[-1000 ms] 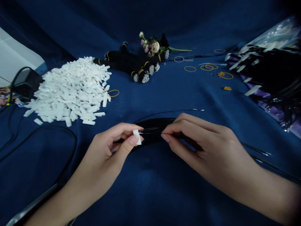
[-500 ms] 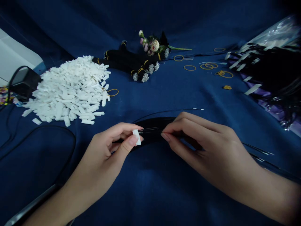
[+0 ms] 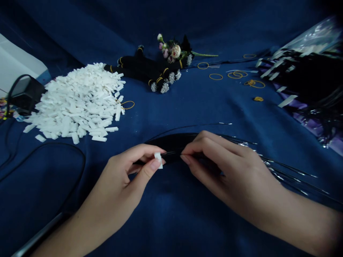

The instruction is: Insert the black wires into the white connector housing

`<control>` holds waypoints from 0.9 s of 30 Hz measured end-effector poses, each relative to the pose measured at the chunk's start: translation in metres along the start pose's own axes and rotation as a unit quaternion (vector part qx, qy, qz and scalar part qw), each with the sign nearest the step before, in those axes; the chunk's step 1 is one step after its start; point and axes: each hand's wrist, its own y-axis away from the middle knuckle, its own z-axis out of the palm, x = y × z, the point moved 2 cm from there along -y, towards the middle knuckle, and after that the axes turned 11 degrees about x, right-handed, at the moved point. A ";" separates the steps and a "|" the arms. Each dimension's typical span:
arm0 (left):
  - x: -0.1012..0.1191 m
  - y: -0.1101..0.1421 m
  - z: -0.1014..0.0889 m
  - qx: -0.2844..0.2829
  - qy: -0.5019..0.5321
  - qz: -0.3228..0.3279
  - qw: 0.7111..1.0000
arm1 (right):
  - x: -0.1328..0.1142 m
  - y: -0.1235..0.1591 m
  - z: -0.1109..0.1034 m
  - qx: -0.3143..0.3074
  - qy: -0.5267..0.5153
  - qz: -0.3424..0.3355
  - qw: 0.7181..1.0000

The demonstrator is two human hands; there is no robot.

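My left hand (image 3: 125, 175) pinches a small white piece (image 3: 158, 159) between thumb and forefinger, just above the blue cloth (image 3: 171, 221). My right hand (image 3: 227, 167) is closed on a bundle of thin black wires (image 3: 174, 144), whose tips meet the white piece. The wires trail off to the right, with silvery ends (image 3: 284, 173) fanned out behind my right wrist. One loose wire (image 3: 198, 125) lies on the cloth just beyond both hands.
A heap of white pieces (image 3: 77, 101) lies at the left. Black bundles tied with yellow bands (image 3: 150, 71) and small artificial flowers (image 3: 174, 51) sit at the back. Yellow rubber bands (image 3: 235, 75) are scattered right of them. A black device (image 3: 25, 94) with cables is far left; bags of black wires (image 3: 308, 76) far right.
Both hands have dropped slightly toward the cloth and my right hand has moved a little left. The silvery wire ends behind my right wrist now show fanned out.
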 end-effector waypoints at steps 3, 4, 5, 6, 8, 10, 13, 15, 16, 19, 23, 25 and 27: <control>0.001 0.002 0.001 -0.013 -0.017 0.001 1.000 | -0.003 0.002 0.005 -0.020 -0.013 -0.002 1.000; 0.002 0.003 0.001 -0.015 -0.024 0.007 1.000 | -0.003 0.003 0.005 -0.022 -0.014 -0.004 1.000; 0.003 0.003 0.001 -0.017 -0.032 0.014 0.999 | -0.004 0.003 0.006 -0.021 -0.014 -0.006 1.000; 0.004 0.004 0.001 -0.019 -0.039 0.021 0.999 | -0.004 0.003 0.006 -0.020 -0.014 -0.009 1.000; 0.005 0.005 0.001 -0.024 -0.051 0.031 0.998 | -0.004 0.003 0.006 -0.020 -0.016 -0.014 1.000; 0.005 0.005 0.000 -0.027 -0.058 0.035 0.997 | -0.004 0.003 0.005 -0.022 -0.018 -0.018 0.999; 0.004 0.005 0.000 -0.031 -0.062 0.039 0.997 | -0.004 0.003 0.005 -0.027 -0.015 -0.020 0.999; 0.004 0.006 0.001 -0.036 -0.060 0.036 0.997 | -0.005 0.003 0.006 -0.023 -0.015 -0.020 0.999; 0.004 0.006 0.001 -0.039 -0.057 0.033 0.997 | -0.005 0.003 0.006 -0.021 -0.017 -0.020 0.999; 0.005 0.007 0.002 -0.043 -0.034 0.025 0.998 | -0.006 0.002 0.006 -0.017 -0.028 -0.015 0.999; 0.006 0.007 0.003 -0.033 -0.012 0.015 0.999 | -0.007 0.002 0.006 -0.001 -0.041 -0.012 0.999; 0.007 0.008 0.003 -0.033 -0.005 0.015 0.999 | -0.008 0.002 0.006 0.007 -0.046 -0.010 0.999; 0.008 0.008 0.004 -0.036 0.002 0.017 0.999 | -0.009 0.003 0.007 0.009 -0.050 -0.007 0.999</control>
